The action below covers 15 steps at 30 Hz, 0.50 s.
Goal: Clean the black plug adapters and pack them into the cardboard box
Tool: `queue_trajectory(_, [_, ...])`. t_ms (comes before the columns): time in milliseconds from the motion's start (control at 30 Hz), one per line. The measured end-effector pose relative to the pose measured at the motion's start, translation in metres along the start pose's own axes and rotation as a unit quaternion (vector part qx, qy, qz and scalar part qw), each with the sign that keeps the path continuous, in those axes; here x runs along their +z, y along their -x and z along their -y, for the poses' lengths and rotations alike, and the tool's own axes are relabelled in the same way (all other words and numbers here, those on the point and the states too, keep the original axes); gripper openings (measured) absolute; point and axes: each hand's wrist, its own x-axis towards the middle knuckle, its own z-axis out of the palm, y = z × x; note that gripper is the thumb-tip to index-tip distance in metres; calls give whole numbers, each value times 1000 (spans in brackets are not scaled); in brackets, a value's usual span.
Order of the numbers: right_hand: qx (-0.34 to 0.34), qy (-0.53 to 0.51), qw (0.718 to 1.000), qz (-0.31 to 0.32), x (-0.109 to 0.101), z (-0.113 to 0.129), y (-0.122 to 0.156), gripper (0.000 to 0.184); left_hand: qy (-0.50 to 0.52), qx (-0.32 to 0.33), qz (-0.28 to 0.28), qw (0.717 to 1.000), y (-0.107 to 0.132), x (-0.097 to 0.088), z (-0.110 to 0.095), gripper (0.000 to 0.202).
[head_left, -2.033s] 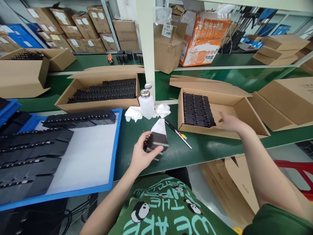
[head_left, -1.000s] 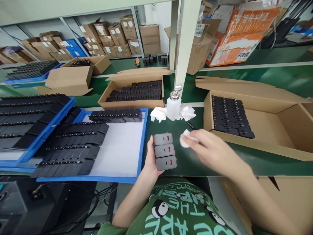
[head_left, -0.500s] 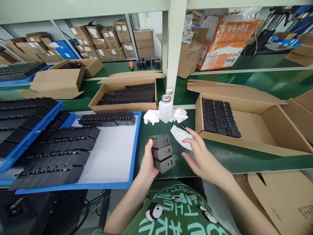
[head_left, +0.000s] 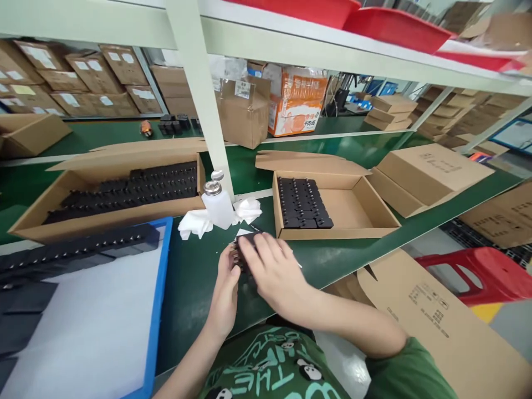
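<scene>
A small stack of black chargers [head_left: 238, 256] is between my two hands, just above the green bench. My left hand [head_left: 224, 296] grips the stack from the left side, thumb in front. Laid over its top and right side, my right hand [head_left: 279, 272] has its fingers curved down against the chargers. Metal prongs show at the stack's left edge; the rest is hidden under my fingers. Behind the hands a white wipe [head_left: 242, 233] pokes out, with a thin black stick [head_left: 255, 228] by it. A white pump bottle [head_left: 219, 208] stands beyond, between crumpled tissues [head_left: 195, 224].
To the right, an open carton [head_left: 344, 234] holds rows of chargers [head_left: 302, 203] on its left side. Another carton [head_left: 112, 215] of chargers is at back left. A blue-rimmed tray [head_left: 161, 288] lies at left. An upright post [head_left: 199, 94] rises behind the bottle. A red stool [head_left: 494, 274] stands right.
My view has swung to the right. The right hand has left the white wipe and come onto the stack, which is now turned so that prongs show instead of the ports.
</scene>
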Motion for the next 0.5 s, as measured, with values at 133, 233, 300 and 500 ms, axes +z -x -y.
queue_trajectory(133, [138, -97, 984, -59, -34, -105, 4, 91, -67, 8, -27, 997, -4, 3, -14, 63])
queue_trajectory(233, [202, -112, 970, -73, -48, -210, 3, 96, -86, -4, -64, 994, 1, 1, -22, 66])
queue_trajectory(300, [233, -144, 961, -41, -43, -272, 2, 86, -83, -13, -99, 992, 5, -1, -27, 66])
queue_trajectory(500, [244, -248, 936, 51, 15, -362, 2, 39, -65, -44, -205, 976, 5, -6, -44, 81])
